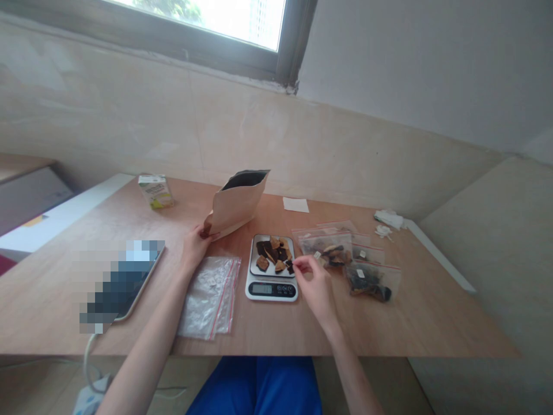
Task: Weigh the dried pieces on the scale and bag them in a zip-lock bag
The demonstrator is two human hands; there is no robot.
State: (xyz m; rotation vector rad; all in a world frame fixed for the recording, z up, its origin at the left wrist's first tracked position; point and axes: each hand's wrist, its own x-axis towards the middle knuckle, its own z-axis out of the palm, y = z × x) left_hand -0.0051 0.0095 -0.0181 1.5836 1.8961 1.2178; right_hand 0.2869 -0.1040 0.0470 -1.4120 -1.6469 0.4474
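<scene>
My left hand [195, 245] grips the bottom corner of an open brown paper pouch [235, 203], which stands tilted on the wooden table [389, 323]. My right hand [314, 283] pinches a small dark piece [290, 266] at the right edge of the tray of a white digital kitchen scale [271, 289]. The tray holds several dark and tan dried pieces [273, 252]. An empty clear zip bag [210, 295] lies flat beside the scale, between my two arms.
Several filled zip bags [351, 260] lie right of the scale. A phone [129, 282] with a cable lies at the left, a small carton [156, 191] at the back left. White paper [296, 204] and wrappers [389, 219] are near the wall.
</scene>
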